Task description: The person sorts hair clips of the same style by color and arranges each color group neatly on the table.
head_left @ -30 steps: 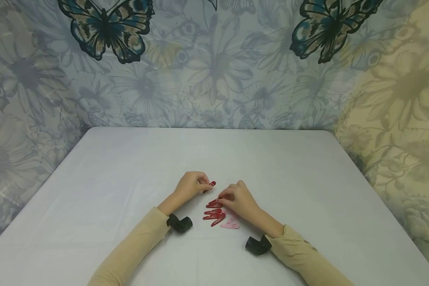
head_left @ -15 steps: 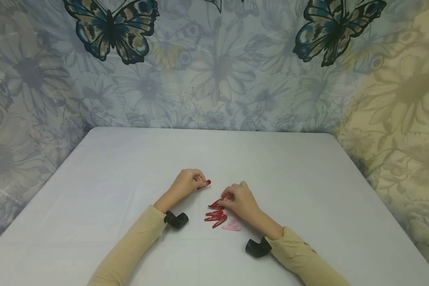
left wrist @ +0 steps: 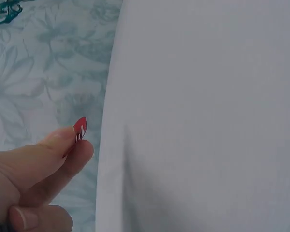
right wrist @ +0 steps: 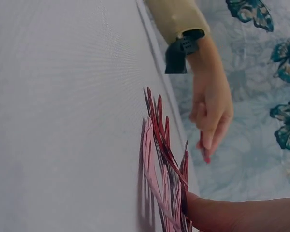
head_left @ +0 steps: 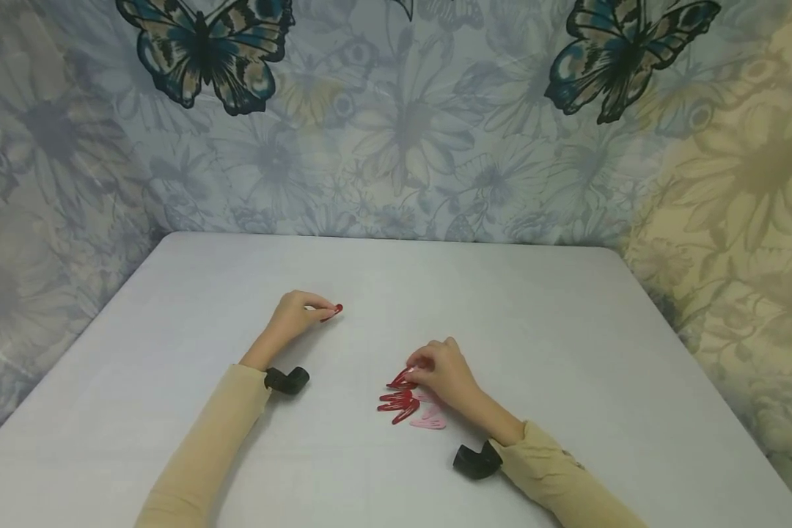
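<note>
My left hand (head_left: 293, 315) pinches a red snap hair clip (head_left: 337, 310) between thumb and fingertips, above the left middle of the table. One end of that clip (left wrist: 80, 127) sticks out past the fingertips in the left wrist view. At the small pile, my right hand (head_left: 445, 372) pinches another red hair clip (head_left: 400, 380), whose near end its fingers cover. Just below lie several red hair clips (head_left: 399, 401), fanned out. Pink hair clips (head_left: 429, 423) lie beside them, partly under the right hand; in the right wrist view pink clips (right wrist: 148, 145) overlap red ones.
A white cloth covers the table (head_left: 534, 308). Behind it hangs a flowered backdrop (head_left: 402, 147) with large butterflies. A black curved piece (head_left: 287, 380) sits at the left wrist, and a similar one (head_left: 477, 460) at the right wrist.
My left hand has moved left and farther back, away from the pile, carrying the red hair clip. The right hand stays at the pile; the clip at its fingers has tilted slightly.
</note>
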A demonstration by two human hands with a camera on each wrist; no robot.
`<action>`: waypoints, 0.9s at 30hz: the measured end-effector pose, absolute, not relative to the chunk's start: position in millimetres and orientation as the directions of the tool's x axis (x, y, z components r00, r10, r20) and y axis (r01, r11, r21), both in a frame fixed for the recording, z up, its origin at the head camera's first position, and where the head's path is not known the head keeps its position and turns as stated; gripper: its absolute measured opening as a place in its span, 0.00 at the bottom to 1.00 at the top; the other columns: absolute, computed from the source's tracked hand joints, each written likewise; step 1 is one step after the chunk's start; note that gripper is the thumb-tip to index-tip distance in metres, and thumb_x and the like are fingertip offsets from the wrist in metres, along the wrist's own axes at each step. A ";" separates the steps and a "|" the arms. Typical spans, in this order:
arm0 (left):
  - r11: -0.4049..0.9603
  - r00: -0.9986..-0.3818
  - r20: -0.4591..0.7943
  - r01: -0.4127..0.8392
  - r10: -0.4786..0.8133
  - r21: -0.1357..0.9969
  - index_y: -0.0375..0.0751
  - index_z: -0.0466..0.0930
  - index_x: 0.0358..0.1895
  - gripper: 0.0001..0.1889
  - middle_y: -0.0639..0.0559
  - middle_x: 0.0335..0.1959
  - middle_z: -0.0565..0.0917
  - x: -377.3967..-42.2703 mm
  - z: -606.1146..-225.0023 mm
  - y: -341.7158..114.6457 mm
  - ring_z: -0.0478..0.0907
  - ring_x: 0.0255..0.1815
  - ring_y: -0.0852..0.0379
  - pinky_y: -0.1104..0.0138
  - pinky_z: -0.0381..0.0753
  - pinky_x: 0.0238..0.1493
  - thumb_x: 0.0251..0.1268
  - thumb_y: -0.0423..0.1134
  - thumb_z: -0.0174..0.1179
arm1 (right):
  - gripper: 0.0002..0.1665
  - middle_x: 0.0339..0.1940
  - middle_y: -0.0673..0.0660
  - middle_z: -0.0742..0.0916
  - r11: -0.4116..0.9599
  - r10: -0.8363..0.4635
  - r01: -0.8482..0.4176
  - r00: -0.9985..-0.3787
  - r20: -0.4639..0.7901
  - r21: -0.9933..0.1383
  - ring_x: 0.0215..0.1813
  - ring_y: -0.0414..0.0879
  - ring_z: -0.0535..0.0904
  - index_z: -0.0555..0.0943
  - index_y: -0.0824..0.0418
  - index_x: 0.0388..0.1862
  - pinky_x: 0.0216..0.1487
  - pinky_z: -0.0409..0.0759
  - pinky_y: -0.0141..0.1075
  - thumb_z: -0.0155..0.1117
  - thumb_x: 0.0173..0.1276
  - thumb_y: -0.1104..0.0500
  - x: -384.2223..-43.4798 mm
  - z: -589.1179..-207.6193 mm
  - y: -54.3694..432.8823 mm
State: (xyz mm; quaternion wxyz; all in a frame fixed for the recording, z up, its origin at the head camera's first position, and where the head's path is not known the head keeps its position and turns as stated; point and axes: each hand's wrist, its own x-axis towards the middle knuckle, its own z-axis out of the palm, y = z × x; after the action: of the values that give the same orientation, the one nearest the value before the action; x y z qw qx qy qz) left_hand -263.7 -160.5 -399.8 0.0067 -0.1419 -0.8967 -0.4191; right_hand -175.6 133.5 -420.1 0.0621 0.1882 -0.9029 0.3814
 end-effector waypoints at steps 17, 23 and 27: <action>0.760 -0.997 0.006 0.064 0.079 0.647 0.23 0.87 0.56 0.15 0.24 0.61 0.83 -304.5 -392.4 -240.9 0.73 0.69 0.25 0.40 0.69 0.71 0.81 0.35 0.65 | 0.09 0.26 0.46 0.80 0.640 -0.290 -0.385 -0.923 0.254 -0.666 0.37 0.41 0.62 0.91 0.64 0.32 0.39 0.65 0.36 0.87 0.57 0.67 -174.6 -419.5 134.0; 0.777 -0.999 -0.032 -0.002 0.023 0.629 0.21 0.83 0.60 0.15 0.23 0.63 0.81 -303.3 -393.0 -241.5 0.73 0.69 0.25 0.41 0.70 0.71 0.82 0.32 0.63 | 0.10 0.26 0.46 0.80 0.636 -0.296 -0.391 -0.920 0.258 -0.666 0.36 0.41 0.62 0.91 0.65 0.32 0.39 0.65 0.36 0.87 0.57 0.68 -174.2 -419.8 133.8; 0.764 -1.000 -0.022 -0.011 0.004 0.645 0.20 0.82 0.61 0.16 0.22 0.64 0.80 -305.8 -397.5 -242.3 0.71 0.71 0.24 0.41 0.68 0.73 0.82 0.31 0.62 | 0.09 0.26 0.47 0.80 0.638 -0.296 -0.384 -0.922 0.249 -0.668 0.36 0.41 0.62 0.90 0.65 0.32 0.39 0.65 0.36 0.87 0.57 0.68 -174.0 -419.6 134.6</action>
State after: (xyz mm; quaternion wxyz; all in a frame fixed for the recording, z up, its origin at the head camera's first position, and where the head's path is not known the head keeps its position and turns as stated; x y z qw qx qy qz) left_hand -305.8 -242.3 -397.5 -0.0109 0.0021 -0.9392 -0.3433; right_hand -174.0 134.6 -419.6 0.0582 0.1883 -0.9030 0.3818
